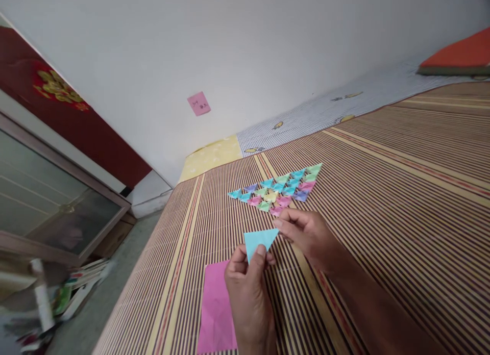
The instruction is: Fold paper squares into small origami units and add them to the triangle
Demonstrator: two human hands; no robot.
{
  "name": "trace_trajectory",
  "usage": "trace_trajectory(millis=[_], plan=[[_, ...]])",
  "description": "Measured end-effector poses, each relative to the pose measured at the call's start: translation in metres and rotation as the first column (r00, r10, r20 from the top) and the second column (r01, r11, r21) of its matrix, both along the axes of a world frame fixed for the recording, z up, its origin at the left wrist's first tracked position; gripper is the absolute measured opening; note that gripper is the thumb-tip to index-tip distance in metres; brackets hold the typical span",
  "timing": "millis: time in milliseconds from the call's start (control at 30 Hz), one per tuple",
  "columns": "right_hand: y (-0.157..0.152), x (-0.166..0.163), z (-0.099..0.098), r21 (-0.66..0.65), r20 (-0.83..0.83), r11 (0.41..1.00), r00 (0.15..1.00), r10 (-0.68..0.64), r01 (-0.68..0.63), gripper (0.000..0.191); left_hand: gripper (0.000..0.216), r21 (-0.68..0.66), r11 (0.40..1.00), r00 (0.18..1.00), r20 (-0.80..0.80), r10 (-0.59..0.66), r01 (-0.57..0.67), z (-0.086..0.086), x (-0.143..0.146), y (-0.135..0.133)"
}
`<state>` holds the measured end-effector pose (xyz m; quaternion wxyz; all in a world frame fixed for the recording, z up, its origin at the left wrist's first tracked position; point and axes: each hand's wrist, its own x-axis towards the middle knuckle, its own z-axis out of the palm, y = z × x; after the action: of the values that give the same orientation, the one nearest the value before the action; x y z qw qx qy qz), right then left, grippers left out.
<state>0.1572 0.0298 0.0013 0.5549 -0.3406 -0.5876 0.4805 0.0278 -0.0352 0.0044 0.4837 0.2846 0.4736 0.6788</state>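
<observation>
A light-blue piece of paper folded into a triangle (260, 241) is held up over the striped mat. My left hand (250, 283) pinches its lower part, thumb in front and fingers behind. At the triangle's right corner, the thumb and forefinger of my right hand (306, 235) are pinched together on the tip. Beyond the hands lie several small folded paper pieces (271, 196) in blue, green, pink, yellow and purple, arranged in rows that form a larger triangle. A pink sheet of paper (216, 309) rests on the mat, partly hidden by my left hand.
The striped mat (383, 192) covers a bed-like surface, its left edge dropping to a grey floor (133, 248). Behind stands a white wall with a pink note (199, 104). Folded red cloth (459, 51) lies far right. A glass-paned door (49, 192) and clutter stand left.
</observation>
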Motion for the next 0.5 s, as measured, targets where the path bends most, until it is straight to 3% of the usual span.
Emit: trace_trajectory(millis=[100,300,400,500], plan=[[0.002,0.005,0.001,-0.012,-0.002,1.0,1.0,0.001,-0.001,0.033,0.019,-0.042,0.999,0.996,-0.081,-0.035,0.032,0.0,-0.003,0.0],[-0.003,-0.002,0.005,-0.071,0.088,0.977,0.974,0.208,-0.202,0.017,0.023,-0.094,0.994,0.951,-0.298,-0.082,0.056,0.005,-0.007,-0.002],[-0.006,-0.004,0.008,-0.03,0.137,0.979,0.97,0.202,-0.2,0.011,0.023,-0.123,0.985,0.913,-0.377,-0.157,0.119,0.005,-0.007,-0.002],[-0.008,-0.004,0.008,-0.014,0.133,0.982,0.973,0.187,-0.187,0.017,0.024,-0.11,0.988,0.901,-0.409,-0.143,0.107,0.003,-0.007,-0.001]])
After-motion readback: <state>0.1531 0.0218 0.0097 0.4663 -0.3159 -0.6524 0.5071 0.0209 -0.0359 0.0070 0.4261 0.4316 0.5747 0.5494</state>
